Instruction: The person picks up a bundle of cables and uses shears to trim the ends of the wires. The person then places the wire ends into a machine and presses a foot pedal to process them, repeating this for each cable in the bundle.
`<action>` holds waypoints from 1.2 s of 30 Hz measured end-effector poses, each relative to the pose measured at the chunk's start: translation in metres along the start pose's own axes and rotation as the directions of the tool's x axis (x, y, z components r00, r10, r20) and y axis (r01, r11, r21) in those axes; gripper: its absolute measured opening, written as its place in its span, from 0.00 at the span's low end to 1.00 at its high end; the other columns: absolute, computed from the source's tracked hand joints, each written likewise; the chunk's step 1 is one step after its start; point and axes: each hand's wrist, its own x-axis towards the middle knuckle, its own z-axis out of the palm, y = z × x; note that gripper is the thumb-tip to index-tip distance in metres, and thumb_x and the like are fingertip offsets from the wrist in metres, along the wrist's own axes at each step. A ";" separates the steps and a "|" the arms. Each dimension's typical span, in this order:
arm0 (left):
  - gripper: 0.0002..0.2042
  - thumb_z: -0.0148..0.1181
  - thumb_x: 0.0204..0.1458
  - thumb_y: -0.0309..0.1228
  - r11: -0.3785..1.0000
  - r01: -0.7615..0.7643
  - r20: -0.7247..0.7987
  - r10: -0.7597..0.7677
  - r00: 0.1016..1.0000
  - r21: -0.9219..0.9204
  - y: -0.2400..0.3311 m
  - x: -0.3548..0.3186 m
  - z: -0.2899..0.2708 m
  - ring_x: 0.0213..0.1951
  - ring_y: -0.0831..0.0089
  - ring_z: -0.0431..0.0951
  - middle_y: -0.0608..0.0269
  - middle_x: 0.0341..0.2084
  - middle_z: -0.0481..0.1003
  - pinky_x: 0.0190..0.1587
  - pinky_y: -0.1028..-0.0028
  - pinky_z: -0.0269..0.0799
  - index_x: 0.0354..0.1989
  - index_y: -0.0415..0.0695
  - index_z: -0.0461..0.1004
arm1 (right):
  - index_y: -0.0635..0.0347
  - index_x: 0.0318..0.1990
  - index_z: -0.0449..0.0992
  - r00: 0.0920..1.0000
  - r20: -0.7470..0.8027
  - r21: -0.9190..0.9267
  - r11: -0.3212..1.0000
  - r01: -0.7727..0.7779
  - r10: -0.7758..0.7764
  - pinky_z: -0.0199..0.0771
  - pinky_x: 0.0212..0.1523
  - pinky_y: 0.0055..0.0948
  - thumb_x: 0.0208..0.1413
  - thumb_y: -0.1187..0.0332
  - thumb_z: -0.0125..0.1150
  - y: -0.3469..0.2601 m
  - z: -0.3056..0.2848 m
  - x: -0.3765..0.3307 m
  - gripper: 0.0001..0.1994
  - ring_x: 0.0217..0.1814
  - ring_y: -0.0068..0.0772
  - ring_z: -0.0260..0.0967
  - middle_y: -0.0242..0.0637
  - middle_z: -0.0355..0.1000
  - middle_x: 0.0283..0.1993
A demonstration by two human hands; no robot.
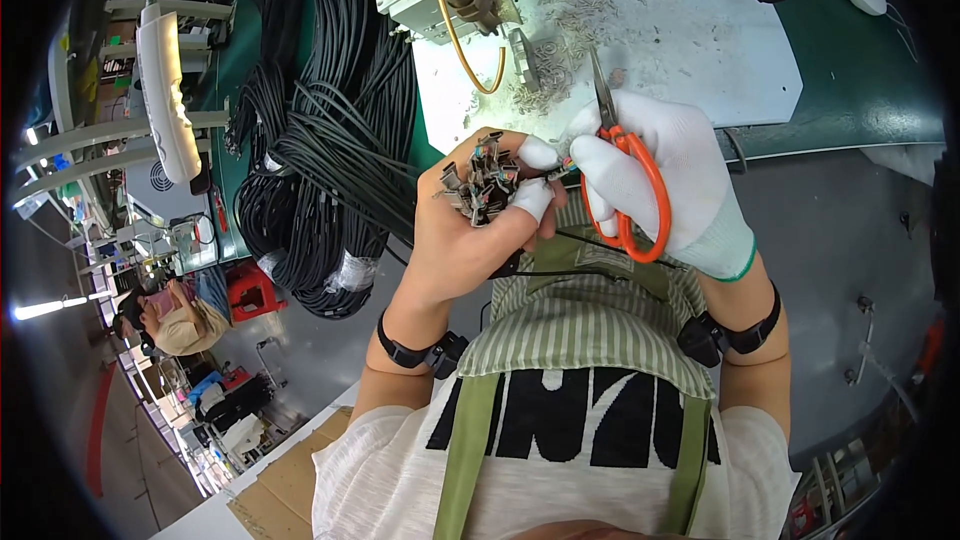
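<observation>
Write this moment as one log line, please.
left hand: grips bundle of small grey cable connectors | right hand, white glove: holds orange-handled scissors, blades up | behind: coiled black cables

Connector bundle (483, 180) w/ orange scissors (628, 190), upright

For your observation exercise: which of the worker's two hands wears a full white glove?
The right hand, holding the orange-handled scissors. The left hand is bare apart from white fingertip covers and grips a bundle of connectors.
</observation>
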 end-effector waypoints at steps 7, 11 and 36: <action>0.09 0.61 0.45 0.17 0.980 -0.112 -0.100 0.129 0.987 0.164 -0.005 0.006 0.004 0.28 0.87 0.70 0.70 0.27 0.74 0.33 0.83 0.68 0.36 0.35 0.72 | 0.60 0.38 0.73 0.741 -0.127 -0.765 0.541 0.351 -0.660 0.65 0.22 0.23 0.49 0.70 0.61 0.016 0.010 -0.008 0.09 0.20 0.27 0.67 0.37 0.70 0.23; 0.09 0.62 0.43 0.17 0.969 -0.116 -0.169 0.154 0.973 0.217 -0.003 0.006 0.010 0.28 0.87 0.70 0.71 0.26 0.74 0.33 0.83 0.67 0.34 0.35 0.72 | 0.57 0.36 0.74 0.765 -0.013 -0.936 0.278 0.218 -0.644 0.67 0.22 0.31 0.46 0.67 0.63 0.013 0.006 -0.022 0.09 0.23 0.33 0.69 0.36 0.69 0.23; 0.06 0.59 0.41 0.17 0.942 -0.160 -0.139 0.208 0.968 0.295 -0.009 0.010 0.008 0.24 0.90 0.64 0.74 0.20 0.69 0.26 0.85 0.61 0.27 0.36 0.69 | 0.57 0.37 0.76 0.848 0.040 -0.950 0.241 0.196 -0.529 0.63 0.21 0.30 0.40 0.72 0.64 0.029 0.014 -0.010 0.13 0.20 0.33 0.65 0.32 0.66 0.20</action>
